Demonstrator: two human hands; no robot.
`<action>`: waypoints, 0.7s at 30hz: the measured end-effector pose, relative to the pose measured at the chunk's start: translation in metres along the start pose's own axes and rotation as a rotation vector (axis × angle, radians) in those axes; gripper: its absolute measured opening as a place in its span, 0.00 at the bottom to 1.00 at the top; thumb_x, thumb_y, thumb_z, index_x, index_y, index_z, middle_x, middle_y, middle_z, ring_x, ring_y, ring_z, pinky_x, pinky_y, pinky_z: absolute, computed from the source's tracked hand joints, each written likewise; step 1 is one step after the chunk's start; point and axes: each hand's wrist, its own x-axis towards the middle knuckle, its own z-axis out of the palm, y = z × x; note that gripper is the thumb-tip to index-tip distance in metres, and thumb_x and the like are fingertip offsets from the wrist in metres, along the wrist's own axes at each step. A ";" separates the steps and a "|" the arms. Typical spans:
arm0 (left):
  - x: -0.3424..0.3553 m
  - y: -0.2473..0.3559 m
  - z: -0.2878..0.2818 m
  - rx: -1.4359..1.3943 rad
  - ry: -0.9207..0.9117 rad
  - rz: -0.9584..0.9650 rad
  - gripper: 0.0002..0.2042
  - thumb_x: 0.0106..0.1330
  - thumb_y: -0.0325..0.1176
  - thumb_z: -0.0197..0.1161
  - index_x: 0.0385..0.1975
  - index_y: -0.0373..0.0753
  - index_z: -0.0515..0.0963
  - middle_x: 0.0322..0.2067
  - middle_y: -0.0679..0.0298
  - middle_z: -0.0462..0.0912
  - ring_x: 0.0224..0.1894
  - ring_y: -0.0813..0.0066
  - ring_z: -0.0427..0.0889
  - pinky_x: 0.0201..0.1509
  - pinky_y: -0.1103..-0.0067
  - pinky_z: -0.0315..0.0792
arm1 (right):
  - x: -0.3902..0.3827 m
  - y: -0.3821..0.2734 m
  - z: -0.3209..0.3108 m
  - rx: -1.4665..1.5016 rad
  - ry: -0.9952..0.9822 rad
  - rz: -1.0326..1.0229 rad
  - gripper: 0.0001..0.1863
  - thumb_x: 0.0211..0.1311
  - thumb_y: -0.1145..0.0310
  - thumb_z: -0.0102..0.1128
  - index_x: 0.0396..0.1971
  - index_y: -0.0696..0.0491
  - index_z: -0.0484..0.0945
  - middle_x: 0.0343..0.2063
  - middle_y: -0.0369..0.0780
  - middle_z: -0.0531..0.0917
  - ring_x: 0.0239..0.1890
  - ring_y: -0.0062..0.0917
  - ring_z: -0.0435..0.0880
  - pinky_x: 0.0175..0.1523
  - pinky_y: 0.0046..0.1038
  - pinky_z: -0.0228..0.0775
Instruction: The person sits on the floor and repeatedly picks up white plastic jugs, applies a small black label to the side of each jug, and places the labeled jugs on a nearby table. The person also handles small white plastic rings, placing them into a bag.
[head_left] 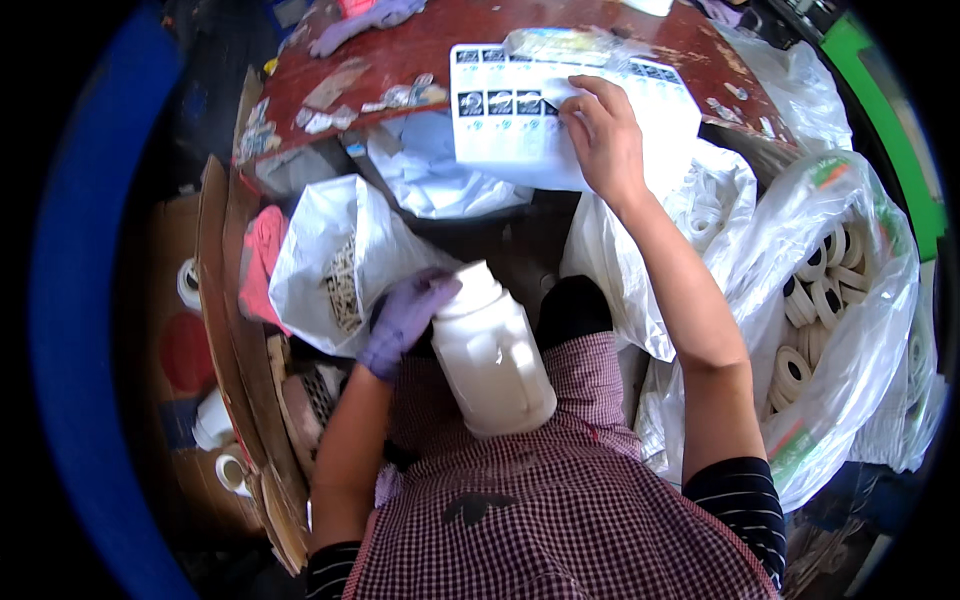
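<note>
My left hand [407,322], in a purple glove, is closed around the neck of a cream-white plastic jug [492,365]. The jug has a side handle and leans over my lap, its mouth toward the table. Over a white sheet of printed labels [500,143] is my bare right hand [606,135], thumb and fingers pinched together. A small pale label [558,92] shows at the fingertips. The sheet lies on the red table [390,50] and hangs past its near edge. A clear plastic packet [565,45] rests on the sheet's far edge.
Left of the jug is a white bag [310,230] holding small beige pieces. At right, a clear bag [880,330] holds white ring-shaped parts; another white bag [715,190] stands beside it. Cardboard [225,350] rises at my left. A purple glove [365,25] lies on the table.
</note>
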 end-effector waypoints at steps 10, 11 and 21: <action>0.016 0.005 -0.012 0.504 -0.079 0.054 0.31 0.68 0.63 0.51 0.46 0.38 0.82 0.38 0.47 0.84 0.44 0.53 0.83 0.55 0.69 0.72 | -0.104 -0.111 -0.100 0.947 -0.372 0.691 0.06 0.60 0.83 0.62 0.36 0.59 0.79 0.35 0.39 0.85 0.38 0.22 0.85 0.46 0.21 0.76; 0.015 0.012 -0.010 0.511 -0.089 -0.047 0.32 0.67 0.65 0.51 0.45 0.38 0.83 0.37 0.48 0.84 0.43 0.54 0.83 0.55 0.68 0.72 | -0.106 -0.114 -0.101 1.076 -0.354 0.934 0.06 0.62 0.84 0.61 0.37 0.59 0.78 0.35 0.37 0.85 0.38 0.20 0.84 0.47 0.20 0.76; 0.021 0.036 0.001 0.604 -0.123 -0.171 0.38 0.64 0.68 0.52 0.43 0.30 0.83 0.37 0.49 0.86 0.41 0.57 0.84 0.52 0.70 0.73 | -0.120 -0.141 -0.104 1.239 -0.495 0.940 0.26 0.56 0.89 0.62 0.54 0.56 0.69 0.46 0.37 0.77 0.50 0.19 0.78 0.55 0.24 0.77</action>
